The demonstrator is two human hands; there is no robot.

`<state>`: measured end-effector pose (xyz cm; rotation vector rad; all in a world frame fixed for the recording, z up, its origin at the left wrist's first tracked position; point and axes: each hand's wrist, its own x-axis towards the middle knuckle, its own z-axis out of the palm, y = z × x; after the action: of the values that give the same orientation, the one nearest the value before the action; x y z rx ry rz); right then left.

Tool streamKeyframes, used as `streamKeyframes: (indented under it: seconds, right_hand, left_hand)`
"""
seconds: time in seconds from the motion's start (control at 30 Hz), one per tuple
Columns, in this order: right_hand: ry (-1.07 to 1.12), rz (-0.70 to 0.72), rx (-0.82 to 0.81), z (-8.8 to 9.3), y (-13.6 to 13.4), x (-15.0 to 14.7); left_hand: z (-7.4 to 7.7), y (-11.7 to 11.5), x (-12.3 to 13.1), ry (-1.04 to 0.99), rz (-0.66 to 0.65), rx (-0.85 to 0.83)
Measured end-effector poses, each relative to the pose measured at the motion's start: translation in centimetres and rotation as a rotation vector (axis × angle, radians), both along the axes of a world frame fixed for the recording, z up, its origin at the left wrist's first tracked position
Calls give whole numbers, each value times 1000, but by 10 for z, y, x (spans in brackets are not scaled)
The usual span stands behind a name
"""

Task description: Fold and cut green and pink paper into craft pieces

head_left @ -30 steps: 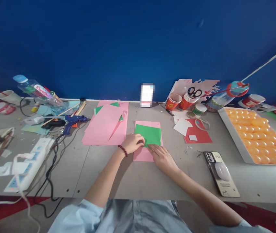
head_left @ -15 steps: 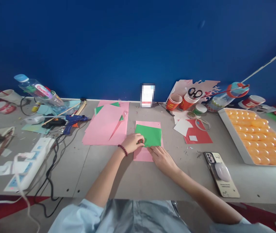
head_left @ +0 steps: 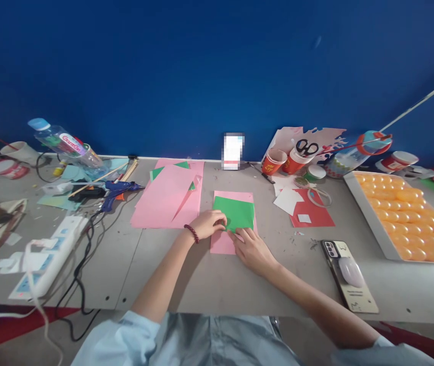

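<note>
A green sheet of paper lies on a smaller pink sheet in the middle of the table. My left hand, with a dark red bead bracelet at its wrist, has its fingers curled onto the lower left corner of the green paper, thumb and index close together. At the lower edge of the same paper, my right hand grips with bent fingers, its thumb and index near the left fingertips. Part of that edge is hidden beneath the fingers.
Larger pink sheets lie to the left, near a blue glue gun and a white power strip. Rightward are red paper cups, red paper, a phone and a tray of orange balls.
My right hand's fingers have shifted slightly along the lower edge of the green paper, the thumb side now closer to the left fingertips. My left hand stays nearly in place.
</note>
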<state>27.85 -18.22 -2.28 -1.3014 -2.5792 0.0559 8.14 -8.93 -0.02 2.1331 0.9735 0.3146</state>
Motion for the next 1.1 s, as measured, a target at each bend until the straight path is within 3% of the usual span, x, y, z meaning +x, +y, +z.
streamKeyframes:
  seconds: [0.3, 0.83, 1.1]
  right_hand:
    - [1, -15, 76, -7, -2, -3]
    - [-39, -13, -40, 6, 3, -12]
    - [-21, -52, -33, 2, -2, -17]
  left_hand:
    - [7, 1, -10, 48, 15, -58]
    - [-3, 0, -19, 21, -18, 145]
    - [-3, 1, -20, 3, 10, 90]
